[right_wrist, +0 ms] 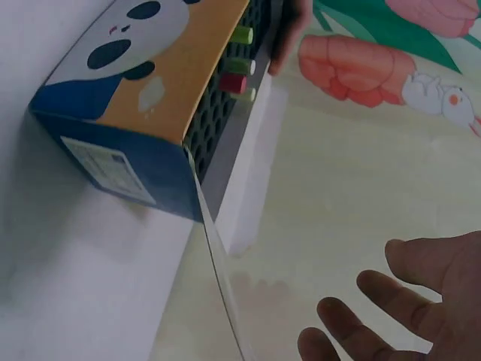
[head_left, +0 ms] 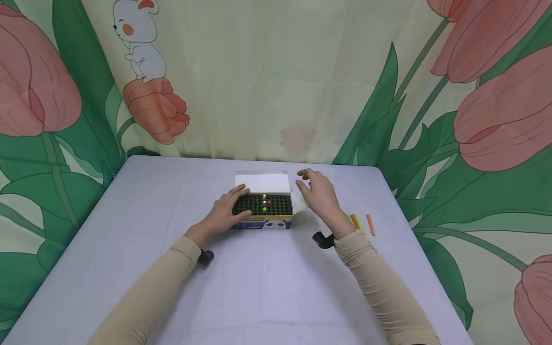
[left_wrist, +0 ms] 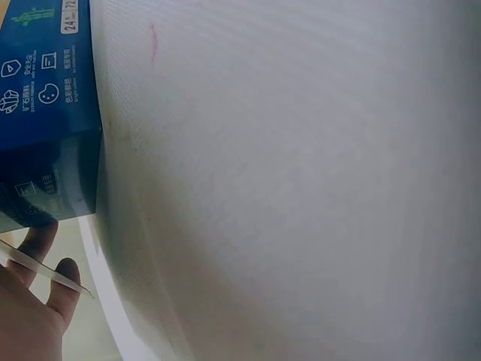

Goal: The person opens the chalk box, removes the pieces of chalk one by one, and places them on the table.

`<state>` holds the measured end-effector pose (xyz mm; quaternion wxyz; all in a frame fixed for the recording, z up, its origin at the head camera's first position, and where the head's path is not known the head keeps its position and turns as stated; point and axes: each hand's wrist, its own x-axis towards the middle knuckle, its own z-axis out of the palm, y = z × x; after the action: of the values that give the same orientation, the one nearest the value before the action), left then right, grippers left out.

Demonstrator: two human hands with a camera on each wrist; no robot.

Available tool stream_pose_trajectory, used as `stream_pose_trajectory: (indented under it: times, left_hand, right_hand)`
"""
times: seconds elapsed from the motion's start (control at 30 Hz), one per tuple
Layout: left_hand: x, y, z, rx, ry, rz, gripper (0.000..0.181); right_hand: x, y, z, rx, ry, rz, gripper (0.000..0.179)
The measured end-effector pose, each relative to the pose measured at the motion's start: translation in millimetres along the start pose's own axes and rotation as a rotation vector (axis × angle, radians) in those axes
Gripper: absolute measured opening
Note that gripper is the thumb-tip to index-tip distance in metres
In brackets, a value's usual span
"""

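Observation:
A blue and yellow chalk box (head_left: 262, 223) with a panda on its front stands on the table, its lid folded back. Its black holder (head_left: 247, 205) is full of round holes, and several chalk sticks poke up, among them a red stick (right_wrist: 232, 83) and a green stick (right_wrist: 241, 34). My left hand (head_left: 225, 209) grips the left end of the box, thumb near the front edge and fingers toward the back. To the right of the box, my right hand (head_left: 320, 194) hovers with spread, slightly bent fingers, and nothing shows between them in the right wrist view.
Green and red chalk sticks (head_left: 359, 224) lie at the right, partly hidden by the right wrist, with an orange stick (head_left: 370, 224) beside them. The white lid (head_left: 262, 182) stands up behind the holder, and a side flap (head_left: 298, 203) sticks out to the right.

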<state>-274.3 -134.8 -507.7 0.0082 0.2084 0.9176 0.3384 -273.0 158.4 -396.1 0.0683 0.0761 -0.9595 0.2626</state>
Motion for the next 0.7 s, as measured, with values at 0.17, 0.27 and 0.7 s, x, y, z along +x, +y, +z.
stream_pose_trajectory:
  times: [0.17, 0.27, 0.7]
  left_hand:
    - [-0.6, 1.2, 0.9, -0.004, 0.001, 0.003, 0.078]
    - [-0.3, 2.1, 2.1, -0.005, -0.006, 0.001, 0.078]
    - [-0.4, 1.6, -0.2, -0.005, 0.0, -0.009, 0.076]
  right_hand:
    - [-3.2, -13.1, 16.5, 0.049, -0.063, -0.061, 0.037]
    - [-6.0, -17.2, 27.4, 0.071, -0.106, -0.079, 0.036]
    - [-8.7, -27.0, 62.3, 0.097, -0.226, -0.097, 0.033]
